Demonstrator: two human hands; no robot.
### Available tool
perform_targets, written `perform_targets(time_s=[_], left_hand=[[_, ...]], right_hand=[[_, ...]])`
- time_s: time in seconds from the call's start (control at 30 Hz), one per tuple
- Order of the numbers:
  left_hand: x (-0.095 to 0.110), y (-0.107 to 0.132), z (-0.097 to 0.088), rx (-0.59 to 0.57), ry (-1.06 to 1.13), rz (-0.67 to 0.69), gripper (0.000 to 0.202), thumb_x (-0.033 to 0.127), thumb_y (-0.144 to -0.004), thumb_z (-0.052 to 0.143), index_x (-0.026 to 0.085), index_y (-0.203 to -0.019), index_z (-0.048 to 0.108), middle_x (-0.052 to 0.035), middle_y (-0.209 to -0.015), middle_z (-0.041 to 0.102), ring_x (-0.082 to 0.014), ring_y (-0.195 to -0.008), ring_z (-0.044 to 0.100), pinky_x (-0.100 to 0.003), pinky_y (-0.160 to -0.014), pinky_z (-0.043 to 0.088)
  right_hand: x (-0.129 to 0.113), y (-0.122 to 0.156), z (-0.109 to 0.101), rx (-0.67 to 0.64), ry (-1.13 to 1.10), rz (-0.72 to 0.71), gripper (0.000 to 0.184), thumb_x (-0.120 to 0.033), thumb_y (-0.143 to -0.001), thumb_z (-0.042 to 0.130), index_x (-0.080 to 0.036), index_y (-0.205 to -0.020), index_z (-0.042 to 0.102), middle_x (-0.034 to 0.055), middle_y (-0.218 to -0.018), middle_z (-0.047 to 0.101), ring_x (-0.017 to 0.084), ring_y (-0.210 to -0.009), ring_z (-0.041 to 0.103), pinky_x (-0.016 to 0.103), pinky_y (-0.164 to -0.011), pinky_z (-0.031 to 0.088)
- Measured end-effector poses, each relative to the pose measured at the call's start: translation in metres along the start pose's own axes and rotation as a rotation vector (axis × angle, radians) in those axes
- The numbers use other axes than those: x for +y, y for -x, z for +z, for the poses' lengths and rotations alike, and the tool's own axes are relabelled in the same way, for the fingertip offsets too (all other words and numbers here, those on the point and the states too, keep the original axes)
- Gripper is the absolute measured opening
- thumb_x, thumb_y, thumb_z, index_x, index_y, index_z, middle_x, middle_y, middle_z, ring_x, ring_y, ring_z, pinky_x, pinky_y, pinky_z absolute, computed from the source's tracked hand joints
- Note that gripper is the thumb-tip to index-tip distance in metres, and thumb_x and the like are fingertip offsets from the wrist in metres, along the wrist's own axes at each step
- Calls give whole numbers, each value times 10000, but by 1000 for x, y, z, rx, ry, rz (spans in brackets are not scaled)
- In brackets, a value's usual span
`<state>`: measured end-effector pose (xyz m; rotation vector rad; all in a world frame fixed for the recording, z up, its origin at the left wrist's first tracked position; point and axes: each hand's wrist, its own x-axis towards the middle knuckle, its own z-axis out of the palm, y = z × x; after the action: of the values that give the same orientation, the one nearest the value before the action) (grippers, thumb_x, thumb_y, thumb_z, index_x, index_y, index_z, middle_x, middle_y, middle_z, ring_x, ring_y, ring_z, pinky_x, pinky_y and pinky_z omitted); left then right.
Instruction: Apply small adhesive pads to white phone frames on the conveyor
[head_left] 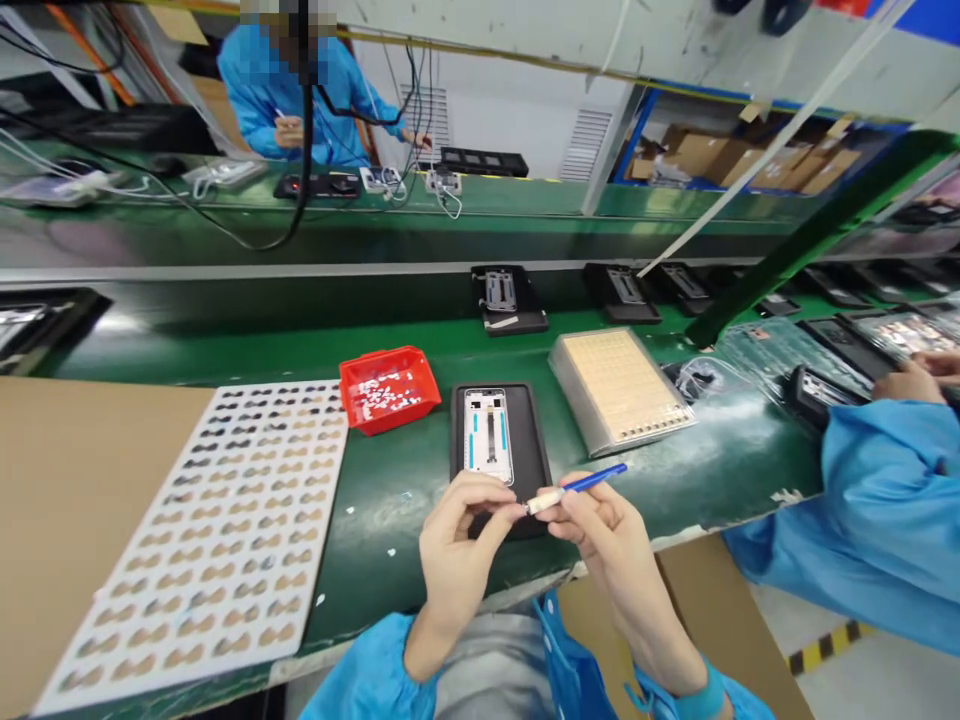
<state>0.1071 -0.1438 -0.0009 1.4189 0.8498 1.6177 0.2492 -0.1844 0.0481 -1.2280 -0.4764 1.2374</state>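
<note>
My right hand (pixel 611 540) grips a slim pen-like tool (pixel 585 482) with a blue shaft and a cream-coloured front part. Its tip points left at the fingers of my left hand (pixel 457 545). Thumb and index finger of the left hand are pinched at that tip, on something small and dark that I cannot make out. Just beyond both hands lies a black tray (pixel 531 435), partly covered by them. In it rests a silver phone frame (pixel 501 425) with blue strips and a dark vertical strip.
Left stands a red bin (pixel 431 388) holding small white bits, beside a white sheet (pixel 319 560) with rows of cut-outs. A clear box with a tan grid (pixel 611 375) is on the right. More trays (pixel 529 305) line the belt. Co-workers (pixel 892 490) sit right and opposite.
</note>
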Motion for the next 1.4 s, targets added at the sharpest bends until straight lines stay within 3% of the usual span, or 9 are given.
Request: perform_targets(time_s=[0.27, 0.63, 0.77, 0.9, 1.03, 1.1, 1.2, 1.3, 1.4], left_hand=[[8, 1, -4, -48, -322, 322, 100, 106, -1044, 695, 191, -1035, 748, -20, -933, 807, -117, -841, 781, -199, -812, 636], [5, -17, -17, -224, -423, 313, 129, 118, -1053, 569, 223, -1025, 638, -25, -948, 786, -154, -877, 775, -262, -794, 626], [1, -56, -47, -195, -536, 306, 147, 97, -1012, 557, 233, -981, 603, -13, -981, 775, -158, -923, 760, -277, -821, 606], [-33, -118, -96, -99, -873, 275, 101, 168, -1008, 605, 258, -961, 608, -19, -964, 747, -207, -924, 727, -353, -877, 604], [-59, -150, -127, -167, -1091, 240, 196, 136, -1031, 529, 204, -1144, 675, -164, -1402, 697, -349, -1287, 670, -546, -1099, 557], [-52, -144, -128, -124, -1080, 285, 284, 175, -1092, 463, 139, -1263, 687, -184, -1559, 609, -376, -1446, 581, -596, -1181, 501], [-24, -115, -114, -136, -1040, 366, 334, 234, -1158, 425, 137, -1308, 707, -99, -1330, 748, -295, -1338, 660, -528, -1151, 525], [1, -77, -91, -269, -983, 384, 273, 188, -1141, 478, 176, -1225, 737, -55, -1104, 796, -249, -1127, 722, -426, -1008, 574], [4, -45, -67, -494, -906, 356, 249, 145, -1117, 487, 165, -1162, 731, -71, -1081, 785, -260, -1131, 697, -391, -936, 568]], right_hand=[[8, 0, 4, 96, -19, -42, 539, -516, -539, 1113, -203, -855, 810, 72, -850, 876, 221, -755, 865, 187, -660, 687], [15, -13, 1, 15, 74, -106, 473, -532, -675, 1057, -220, -918, 798, 41, -846, 871, 206, -764, 862, 206, -670, 702], [11, -36, -16, -97, 315, -196, 410, -552, -818, 959, -228, -982, 768, 62, -917, 877, 238, -790, 860, 313, -704, 732], [7, -63, -35, -233, 686, -410, 236, -452, -929, 848, -247, -994, 753, 73, -991, 880, 274, -926, 863, 375, -805, 733], [4, -73, -36, -391, 916, -530, 72, -321, -1006, 712, -272, -1026, 761, 55, -1071, 875, 255, -927, 856, 363, -844, 717], [2, -72, -33, -421, 971, -544, 91, -301, -1022, 678, -282, -1030, 767, 46, -1089, 870, 255, -922, 852, 367, -855, 713], [2, -72, -31, -440, 1058, -537, 139, -346, -1041, 655, -290, -1031, 782, 47, -1100, 866, 265, -889, 846, 379, -832, 709], [1, -73, -33, -461, 1175, -560, 186, -383, -1058, 629, -288, -1066, 789, 65, -1130, 864, 286, -918, 842, 396, -815, 700], [-1, -74, -34, -509, 1267, -612, 201, -356, -1078, 597, -279, -1103, 782, 72, -1152, 864, 291, -955, 844, 398, -845, 690]])
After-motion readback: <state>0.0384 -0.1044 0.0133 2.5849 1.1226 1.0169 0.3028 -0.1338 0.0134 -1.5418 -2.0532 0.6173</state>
